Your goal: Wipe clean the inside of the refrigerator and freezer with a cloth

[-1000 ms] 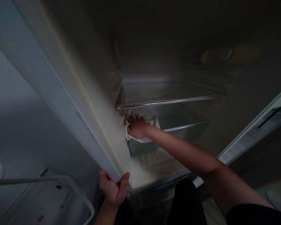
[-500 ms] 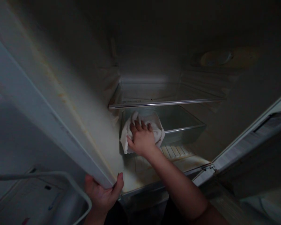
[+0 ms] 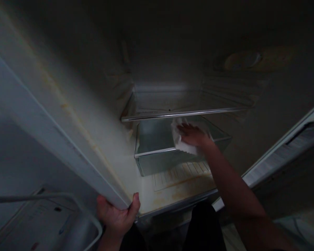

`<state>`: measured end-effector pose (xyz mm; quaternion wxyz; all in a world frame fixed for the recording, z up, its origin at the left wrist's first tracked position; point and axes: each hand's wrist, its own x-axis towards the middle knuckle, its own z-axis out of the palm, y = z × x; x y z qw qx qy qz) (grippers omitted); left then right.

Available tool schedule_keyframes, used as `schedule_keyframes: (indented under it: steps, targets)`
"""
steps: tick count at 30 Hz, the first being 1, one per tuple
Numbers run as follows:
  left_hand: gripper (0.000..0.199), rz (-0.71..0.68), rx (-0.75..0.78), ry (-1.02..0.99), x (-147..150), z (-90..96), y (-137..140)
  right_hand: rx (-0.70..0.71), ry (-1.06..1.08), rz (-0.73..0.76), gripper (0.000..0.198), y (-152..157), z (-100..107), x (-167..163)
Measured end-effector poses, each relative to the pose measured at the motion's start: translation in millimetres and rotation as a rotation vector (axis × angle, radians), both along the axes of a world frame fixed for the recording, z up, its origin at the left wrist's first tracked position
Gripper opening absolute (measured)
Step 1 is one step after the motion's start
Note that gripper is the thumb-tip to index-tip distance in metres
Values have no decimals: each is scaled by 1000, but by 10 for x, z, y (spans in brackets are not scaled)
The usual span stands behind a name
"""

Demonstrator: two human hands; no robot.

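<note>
"what are the hands doing?"

"the right hand (image 3: 192,135) is resting palm down on a white cloth (image 3: 189,149), its fingers reaching forward; they are blurring, so i cannot tell whether they are clutching it. the left hand (image 3: 119,216) is gripping the wall edge (image 3: 99,167) of a fridge, low down, its thumb lying on the inner side and its fingers curling round the outer side."

"where is the cloth lying?"

"it is spreading under the right hand and hanging over the front rim of a clear bin (image 3: 157,163), toward the right end. dimness is hiding whether it is touching the bin's bottom."

"what is surrounding the bin?"

"a glass shelf (image 3: 185,113) is spanning the fridge just above it, its bright front strip showing. below, the fridge floor (image 3: 170,188) is showing ridges and yellowish-brown stains. higher up on the right, an oval fitting (image 3: 243,61) is sitting on the wall, mostly fading into shadow."

"and nearer the person?"

"a dark-clothed knee (image 3: 205,223) is showing at the bottom, between the arms. at lower left, a pale bent bar (image 3: 42,198) is crossing in front of a light panel (image 3: 42,218)."
</note>
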<state>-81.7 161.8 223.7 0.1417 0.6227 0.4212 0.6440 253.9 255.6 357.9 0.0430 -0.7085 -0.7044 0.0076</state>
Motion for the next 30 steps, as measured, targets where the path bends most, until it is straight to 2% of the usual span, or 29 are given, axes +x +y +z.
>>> schedule_keyframes:
  steps: [4, 7, 10, 13, 16, 20, 23, 26, 30]
  targets:
    - [81, 55, 101, 47, 3, 36, 16, 30, 0, -290, 72, 23, -10, 327]
    - [76, 69, 143, 44, 11, 4, 40, 120, 22, -519, 78, -44, -32, 303]
    - [62, 9, 155, 19, 34, -51, 55, 137, 34, -604, 81, -121, -38, 184]
    - [63, -1, 226, 27, 51, -65, 56, 77, -15, -500, 75, -180, -21, -33]
    - [63, 11, 256, 20, 41, -58, 57, 59, -40, -279, 73, -236, -17, -432]
    - [55, -10, 133, -21, -2, -142, 72, 191, 19, 19, 75, -334, -87, -1152]
    - [58, -54, 68, -64, -10, -246, 77, 282, 42, 157, 77, -414, -156, -1540]
    - [60, -73, 78, -65, 9, -273, 72, 286, 36, 256, 75, -455, -182, -1603]
    - [58, -20, 179, 2, 9, -159, 69, 239, 54, 303, 78, -397, -124, -1294]
